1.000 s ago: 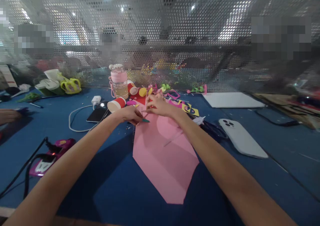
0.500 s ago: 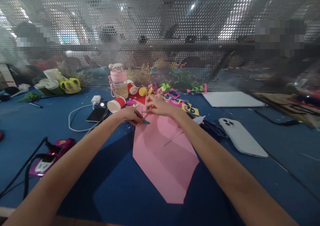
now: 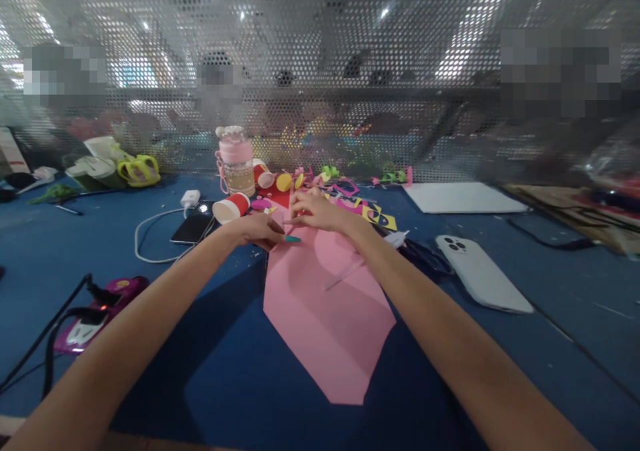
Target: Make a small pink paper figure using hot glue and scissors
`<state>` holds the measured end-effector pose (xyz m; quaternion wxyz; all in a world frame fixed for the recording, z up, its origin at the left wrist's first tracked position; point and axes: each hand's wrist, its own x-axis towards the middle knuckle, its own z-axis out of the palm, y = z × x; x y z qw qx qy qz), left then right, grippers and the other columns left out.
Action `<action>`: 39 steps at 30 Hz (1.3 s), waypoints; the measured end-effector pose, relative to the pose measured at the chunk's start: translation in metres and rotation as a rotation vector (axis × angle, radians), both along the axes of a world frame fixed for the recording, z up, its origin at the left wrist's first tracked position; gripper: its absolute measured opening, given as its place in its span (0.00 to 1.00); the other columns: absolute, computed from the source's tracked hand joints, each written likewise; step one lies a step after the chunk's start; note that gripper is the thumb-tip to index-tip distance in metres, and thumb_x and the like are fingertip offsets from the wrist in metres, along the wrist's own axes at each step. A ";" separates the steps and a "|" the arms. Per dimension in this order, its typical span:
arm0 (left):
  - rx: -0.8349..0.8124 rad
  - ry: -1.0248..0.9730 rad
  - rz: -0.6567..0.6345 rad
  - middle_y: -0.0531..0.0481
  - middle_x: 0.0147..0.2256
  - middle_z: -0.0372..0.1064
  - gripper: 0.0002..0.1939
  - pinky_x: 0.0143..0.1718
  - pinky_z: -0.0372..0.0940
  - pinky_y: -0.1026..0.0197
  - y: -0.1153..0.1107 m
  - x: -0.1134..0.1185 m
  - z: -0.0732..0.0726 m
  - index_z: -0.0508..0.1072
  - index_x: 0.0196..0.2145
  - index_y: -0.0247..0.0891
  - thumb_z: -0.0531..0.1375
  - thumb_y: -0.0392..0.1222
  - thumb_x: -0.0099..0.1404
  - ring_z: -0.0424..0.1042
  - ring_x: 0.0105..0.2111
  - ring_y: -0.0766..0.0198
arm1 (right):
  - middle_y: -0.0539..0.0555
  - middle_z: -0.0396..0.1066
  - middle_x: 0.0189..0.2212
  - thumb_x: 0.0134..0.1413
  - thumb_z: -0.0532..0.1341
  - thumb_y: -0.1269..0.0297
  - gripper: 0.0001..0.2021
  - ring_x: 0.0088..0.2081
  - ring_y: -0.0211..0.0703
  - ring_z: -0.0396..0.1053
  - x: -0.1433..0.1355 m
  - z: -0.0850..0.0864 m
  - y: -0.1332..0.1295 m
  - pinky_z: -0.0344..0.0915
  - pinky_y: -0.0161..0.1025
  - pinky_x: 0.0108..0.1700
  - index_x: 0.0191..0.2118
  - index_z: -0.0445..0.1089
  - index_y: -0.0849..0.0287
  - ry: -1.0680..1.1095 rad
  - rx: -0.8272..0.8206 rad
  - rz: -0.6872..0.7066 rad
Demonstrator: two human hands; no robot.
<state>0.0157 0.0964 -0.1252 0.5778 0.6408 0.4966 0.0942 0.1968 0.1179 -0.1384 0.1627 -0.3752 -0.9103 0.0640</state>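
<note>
A large pink paper sheet (image 3: pixel 325 324) lies on the blue table, its far end beneath both hands. My left hand (image 3: pixel 263 230) is closed at the sheet's upper left edge, the thumb with its teal nail lying on the paper. Close beside it, my right hand (image 3: pixel 315 209) has its fingers bent together over the far end of the sheet. Something small and pale shows between the two hands, too small to make out. A thin translucent stick (image 3: pixel 343 274) rests on the sheet, partly under my right forearm.
Behind the hands are a pink bottle (image 3: pixel 237 161), a red and white paper cup (image 3: pixel 231 208) and coloured paper scraps (image 3: pixel 380 218). Left are a black device (image 3: pixel 193 228) and a purple power strip (image 3: pixel 93 318). Right are a white phone (image 3: pixel 483 274) and a white sheet (image 3: pixel 467 198).
The whole view has shifted slightly. Both hands stay at the far end of the pink sheet, with only slight movement of the left fingers.
</note>
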 end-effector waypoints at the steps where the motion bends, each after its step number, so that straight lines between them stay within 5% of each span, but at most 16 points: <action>1: -0.015 -0.019 -0.005 0.56 0.16 0.63 0.07 0.24 0.60 0.68 0.000 0.000 0.000 0.71 0.19 0.33 0.66 0.37 0.41 0.62 0.19 0.73 | 0.54 0.65 0.37 0.53 0.55 0.57 0.12 0.37 0.45 0.56 0.000 0.000 0.000 0.47 0.44 0.42 0.29 0.71 0.58 0.002 -0.004 0.000; 11: -0.016 0.000 0.041 0.58 0.14 0.59 0.06 0.24 0.59 0.68 0.001 0.001 -0.004 0.69 0.15 0.33 0.64 0.32 0.42 0.59 0.17 0.75 | 0.53 0.69 0.25 0.52 0.56 0.60 0.11 0.39 0.49 0.52 -0.003 0.006 -0.007 0.45 0.43 0.40 0.26 0.70 0.59 -0.020 -0.089 -0.081; 39: 0.007 0.096 -0.064 0.53 0.20 0.69 0.10 0.27 0.63 0.66 0.010 -0.009 -0.005 0.74 0.20 0.35 0.67 0.33 0.34 0.66 0.22 0.69 | 0.53 0.69 0.25 0.51 0.57 0.61 0.10 0.38 0.48 0.55 0.003 0.006 -0.004 0.47 0.44 0.43 0.28 0.72 0.59 0.037 -0.059 -0.066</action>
